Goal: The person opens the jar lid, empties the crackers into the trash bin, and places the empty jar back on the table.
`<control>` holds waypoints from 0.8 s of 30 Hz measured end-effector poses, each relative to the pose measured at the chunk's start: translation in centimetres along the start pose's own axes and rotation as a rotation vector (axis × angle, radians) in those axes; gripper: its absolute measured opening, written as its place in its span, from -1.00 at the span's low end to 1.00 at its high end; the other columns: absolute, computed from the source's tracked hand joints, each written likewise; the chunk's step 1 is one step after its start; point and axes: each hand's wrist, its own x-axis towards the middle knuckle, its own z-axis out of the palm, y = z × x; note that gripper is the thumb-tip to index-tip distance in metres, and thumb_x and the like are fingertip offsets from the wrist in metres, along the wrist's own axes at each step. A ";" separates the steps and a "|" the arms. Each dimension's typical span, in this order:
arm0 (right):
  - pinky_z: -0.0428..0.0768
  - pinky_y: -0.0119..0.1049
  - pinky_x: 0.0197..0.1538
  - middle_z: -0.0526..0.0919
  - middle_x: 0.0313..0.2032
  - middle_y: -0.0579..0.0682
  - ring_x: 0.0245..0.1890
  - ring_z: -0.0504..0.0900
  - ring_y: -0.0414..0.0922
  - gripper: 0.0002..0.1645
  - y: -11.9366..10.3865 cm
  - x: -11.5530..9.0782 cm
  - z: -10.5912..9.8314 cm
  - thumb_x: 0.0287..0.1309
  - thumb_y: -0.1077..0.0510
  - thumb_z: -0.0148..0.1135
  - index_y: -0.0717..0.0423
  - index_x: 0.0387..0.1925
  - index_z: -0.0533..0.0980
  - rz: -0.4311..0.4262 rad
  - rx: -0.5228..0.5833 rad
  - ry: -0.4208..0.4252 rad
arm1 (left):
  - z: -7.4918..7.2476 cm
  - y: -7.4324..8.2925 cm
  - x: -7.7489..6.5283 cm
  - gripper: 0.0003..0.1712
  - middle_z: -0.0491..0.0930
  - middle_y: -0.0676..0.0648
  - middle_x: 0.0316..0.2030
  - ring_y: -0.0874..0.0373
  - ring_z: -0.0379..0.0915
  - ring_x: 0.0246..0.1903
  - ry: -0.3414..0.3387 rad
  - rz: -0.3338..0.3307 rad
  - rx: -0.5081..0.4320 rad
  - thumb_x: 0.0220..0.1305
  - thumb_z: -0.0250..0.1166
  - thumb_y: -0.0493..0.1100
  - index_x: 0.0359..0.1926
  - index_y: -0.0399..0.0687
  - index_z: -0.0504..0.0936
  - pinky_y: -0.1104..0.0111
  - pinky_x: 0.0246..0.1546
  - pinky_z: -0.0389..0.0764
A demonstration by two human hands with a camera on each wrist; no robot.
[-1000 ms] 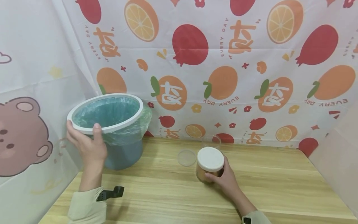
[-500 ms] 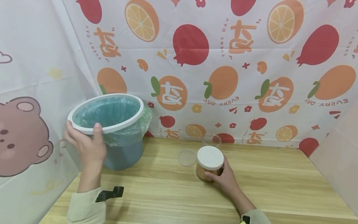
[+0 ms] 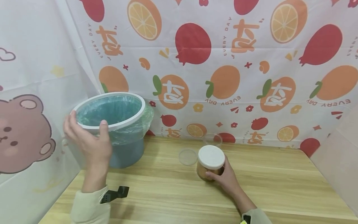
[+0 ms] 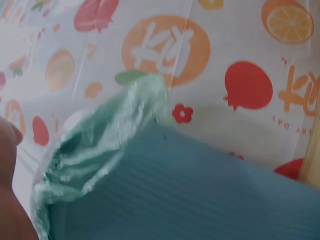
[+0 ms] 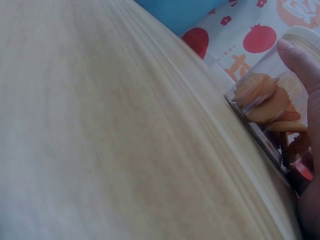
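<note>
My right hand (image 3: 227, 177) grips a clear jar of cookies (image 3: 205, 171) around its side, thumb in front. The jar has a white lid (image 3: 211, 156) and stands upright on the table. Round golden cookies (image 5: 267, 102) show through its wall in the right wrist view. At the left, my left hand (image 3: 93, 147) is at the near side of a blue trash bin (image 3: 127, 155), its fingers and thumb spread against the white rim (image 3: 123, 124). A green bag (image 4: 105, 135) lines the bin and hangs over its outside.
Two thin clear round discs lie behind the jar: one disc (image 3: 188, 156) to its left, the other disc (image 3: 212, 140) near the back wall. Fruit-patterned cloth (image 3: 193, 43) hangs behind the wooden table (image 3: 156, 193). A bear-print cloth (image 3: 25, 133) covers the left side.
My left hand has shifted slightly right and its fingers have moved up at the bin's rim. The right hand still holds the jar in place. The head view has turned a little.
</note>
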 end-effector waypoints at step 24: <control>0.29 0.08 0.43 0.46 0.34 -0.04 0.33 0.39 -0.11 0.16 0.0 0.3 -0.1 -0.09 0.08 0.63 -0.14 0.48 0.16 0.008 0.028 -0.011 | 0.5 6.6 -2.6 -0.52 0.50 -0.19 0.30 0.01 0.32 0.37 -0.276 0.263 -0.210 0.20 0.29 -0.12 0.13 -0.21 0.65 0.31 0.31 0.32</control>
